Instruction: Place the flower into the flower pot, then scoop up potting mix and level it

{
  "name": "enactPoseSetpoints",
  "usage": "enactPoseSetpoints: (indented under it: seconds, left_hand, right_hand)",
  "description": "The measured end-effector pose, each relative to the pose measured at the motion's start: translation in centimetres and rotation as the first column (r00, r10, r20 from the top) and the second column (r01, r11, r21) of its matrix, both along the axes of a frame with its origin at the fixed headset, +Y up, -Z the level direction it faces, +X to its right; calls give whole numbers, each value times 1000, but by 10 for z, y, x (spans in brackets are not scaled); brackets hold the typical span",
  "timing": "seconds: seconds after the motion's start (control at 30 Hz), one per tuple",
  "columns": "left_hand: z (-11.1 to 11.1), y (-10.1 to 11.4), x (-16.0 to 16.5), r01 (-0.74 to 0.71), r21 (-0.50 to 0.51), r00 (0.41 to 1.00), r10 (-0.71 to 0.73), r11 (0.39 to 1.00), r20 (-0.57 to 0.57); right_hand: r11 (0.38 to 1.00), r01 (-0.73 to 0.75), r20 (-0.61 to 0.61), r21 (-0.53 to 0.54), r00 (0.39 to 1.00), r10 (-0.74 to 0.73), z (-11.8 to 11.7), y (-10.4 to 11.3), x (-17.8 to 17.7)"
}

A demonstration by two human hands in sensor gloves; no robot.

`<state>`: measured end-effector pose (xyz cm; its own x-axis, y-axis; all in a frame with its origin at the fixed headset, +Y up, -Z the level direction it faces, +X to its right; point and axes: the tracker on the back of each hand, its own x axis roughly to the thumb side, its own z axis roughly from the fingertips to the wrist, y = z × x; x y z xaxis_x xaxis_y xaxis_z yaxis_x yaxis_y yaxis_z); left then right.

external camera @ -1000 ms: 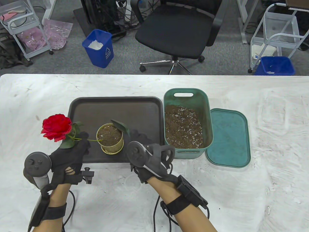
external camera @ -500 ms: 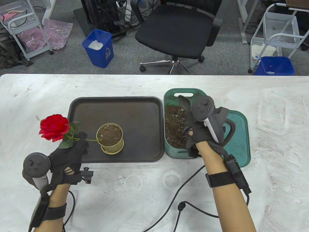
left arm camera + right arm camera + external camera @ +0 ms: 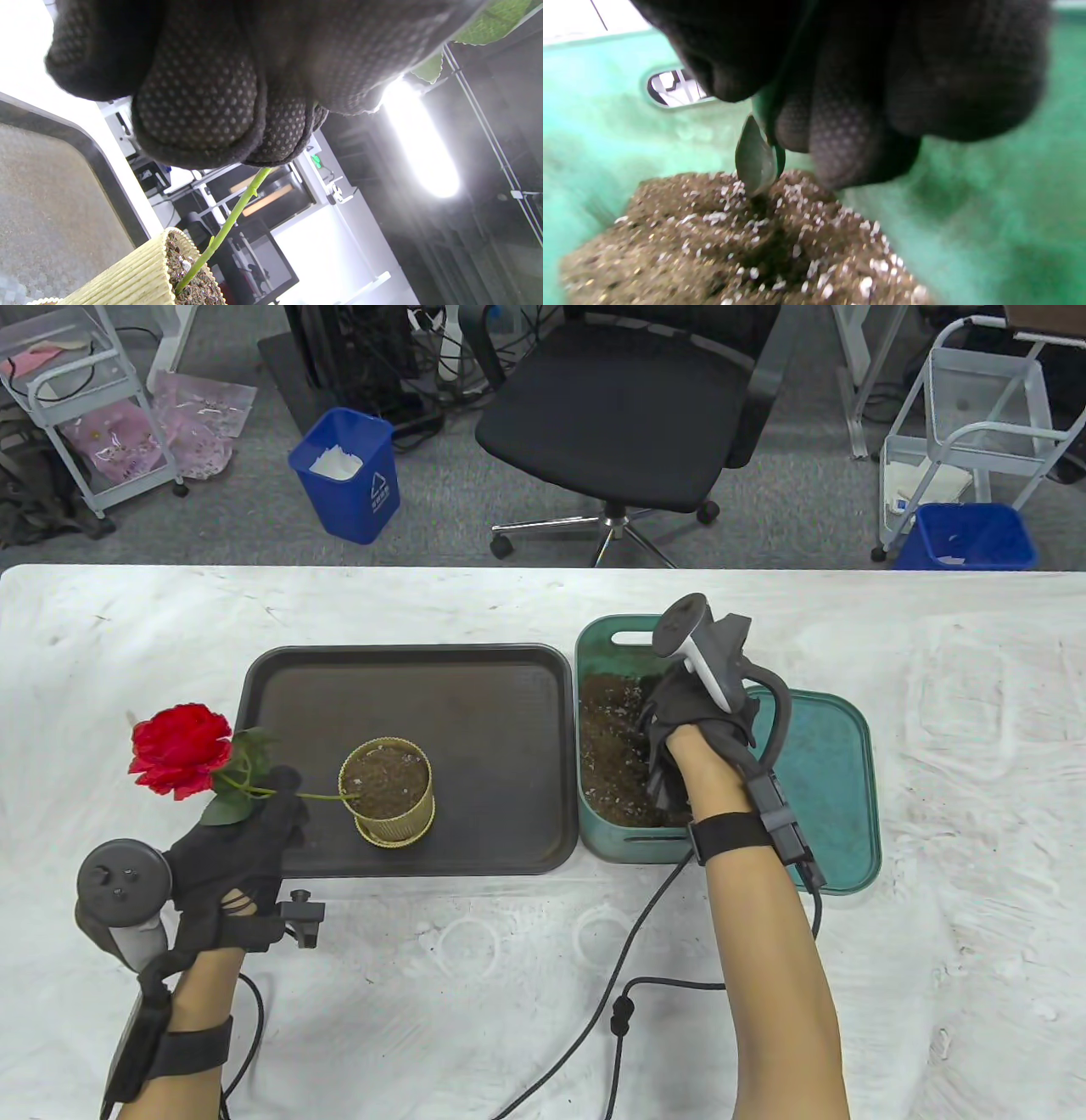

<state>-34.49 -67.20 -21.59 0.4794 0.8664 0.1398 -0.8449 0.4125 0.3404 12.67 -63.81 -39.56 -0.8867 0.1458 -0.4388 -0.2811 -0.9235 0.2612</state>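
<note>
In front of me the white bench [image 3: 933, 899] carries a dark tray [image 3: 475, 687], and just beside its right edge stands the green bin [image 3: 730, 704] with the potting mix [image 3: 611, 738]; the bin's lid [image 3: 836, 780] lies flat on the right of it. The yellow ribbed flower pot [image 3: 389, 797] stands on the near left part of the tray and has mix inside. My left hand [image 3: 233, 857] is at the near left corner of the tray, fingers [image 3: 203, 106] pressed together and pinching the green stem of the flower [image 3: 180, 750]. The stem goes slanted from my fingers to the right, and its end sits in the mix of the pot, as the left wrist view shows; the red head leans out to the left, over the bench and beyond my hand. My right hand [image 3: 691, 721] is inside the bin, above the mix, fingers curled round the handle of a small scoop [image 3: 754, 159]. In the right wrist view the scoop hangs below my fingers and its tip touches the mix.
</note>
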Motion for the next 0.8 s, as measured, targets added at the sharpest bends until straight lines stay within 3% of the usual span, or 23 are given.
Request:
enactPoseSetpoints:
  seconds: [0.2,0.37,0.53,0.8]
  left_hand:
    - [0,0,0,0,-1,1000,0,1000,-1]
    - [-1,0,0,6,2,1000,-6,1000,5]
    - [-1,0,0,5,1,1000,-5,1000,3]
    - [-1,0,0,7,2,1000,-7,1000,11]
  right_hand:
    - [934,275,35,-229,961,-275,-4,-17,4]
    - [803,463,82,-375,880,-468,0,-34,4]
    - [785,505,103,-359,857,-505,4,-37,3]
    - [713,638,157,-291,767,-623,18,-25,13]
